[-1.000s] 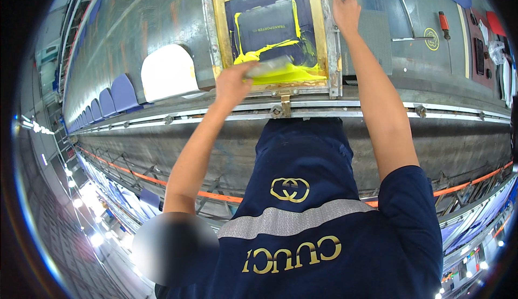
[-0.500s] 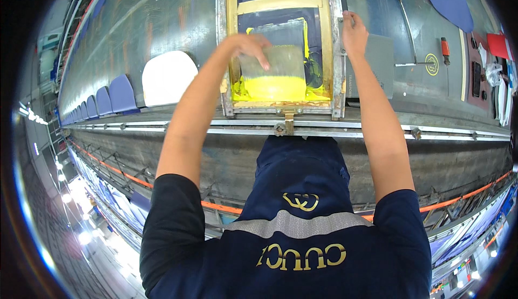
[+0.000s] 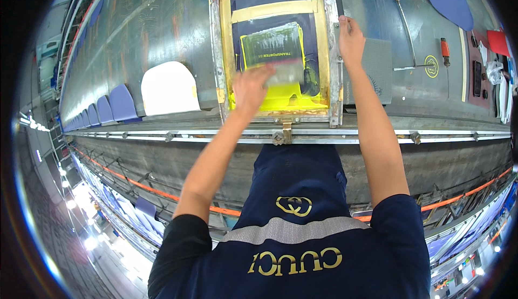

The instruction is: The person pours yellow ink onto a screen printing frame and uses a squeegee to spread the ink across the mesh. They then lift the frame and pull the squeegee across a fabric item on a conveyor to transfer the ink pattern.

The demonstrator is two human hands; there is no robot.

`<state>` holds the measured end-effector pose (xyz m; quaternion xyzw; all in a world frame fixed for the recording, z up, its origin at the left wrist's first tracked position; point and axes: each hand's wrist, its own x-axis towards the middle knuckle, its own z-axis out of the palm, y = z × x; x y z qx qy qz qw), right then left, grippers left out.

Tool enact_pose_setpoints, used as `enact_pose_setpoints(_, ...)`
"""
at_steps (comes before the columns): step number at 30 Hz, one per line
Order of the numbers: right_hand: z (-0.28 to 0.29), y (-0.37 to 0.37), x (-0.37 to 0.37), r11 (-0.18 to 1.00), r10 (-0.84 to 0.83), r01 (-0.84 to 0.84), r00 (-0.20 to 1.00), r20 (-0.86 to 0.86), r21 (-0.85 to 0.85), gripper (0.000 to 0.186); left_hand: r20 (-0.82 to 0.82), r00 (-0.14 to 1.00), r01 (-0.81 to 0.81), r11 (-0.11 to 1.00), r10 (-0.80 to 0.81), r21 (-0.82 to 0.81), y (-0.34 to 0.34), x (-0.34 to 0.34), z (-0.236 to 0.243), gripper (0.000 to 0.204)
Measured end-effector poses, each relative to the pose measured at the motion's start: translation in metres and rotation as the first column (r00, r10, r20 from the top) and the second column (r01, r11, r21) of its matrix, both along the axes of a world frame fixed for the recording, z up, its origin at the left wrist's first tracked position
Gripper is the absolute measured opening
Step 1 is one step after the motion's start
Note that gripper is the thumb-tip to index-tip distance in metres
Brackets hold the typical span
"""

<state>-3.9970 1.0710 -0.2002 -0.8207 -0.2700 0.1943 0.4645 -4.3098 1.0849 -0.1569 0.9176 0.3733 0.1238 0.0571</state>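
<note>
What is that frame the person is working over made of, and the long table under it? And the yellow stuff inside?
The printing screen frame looks like bare metal, dull grey and worn, edged inside with tan tape. The long table seems to be glass or polished metal: it mirrors the lights. The yellow ink looks like thick, wet paste, smeared where the left hand drags a squeegee, probably rubber-bladed. The right hand steadies the frame.

Red-handled screwdriver (image 3: 444, 49), white panel (image 3: 168, 89)
</note>
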Motion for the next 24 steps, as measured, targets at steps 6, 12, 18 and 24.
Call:
enact_pose_setpoints(6,-0.002,0.0,0.0,0.999,0.035,-0.034,0.998,-0.05,0.028,0.051,-0.19,0.973,-0.143,0.989,0.131,-0.049,0.057,0.042,0.016,0.048)
enact_pose_setpoints(12,0.001,-0.003,-0.002,1.0,0.004,-0.004,1.0,-0.023,-0.019,0.05,0.049,0.999,0.004,1.0,-0.003,-0.022,-0.001,0.001,0.005,0.051)
enact_pose_setpoints(18,0.002,0.002,0.002,0.999,0.046,-0.048,0.993,-0.109,-0.023,0.052,-0.081,0.991,-0.114,0.992,0.11,-0.046,0.054,0.046,0.022,0.05)
enact_pose_setpoints(24,0.001,-0.002,-0.001,1.0,0.011,-0.012,0.998,-0.054,-0.004,0.053,0.04,0.998,-0.038,0.999,0.038,-0.014,-0.005,0.004,0.004,0.05)
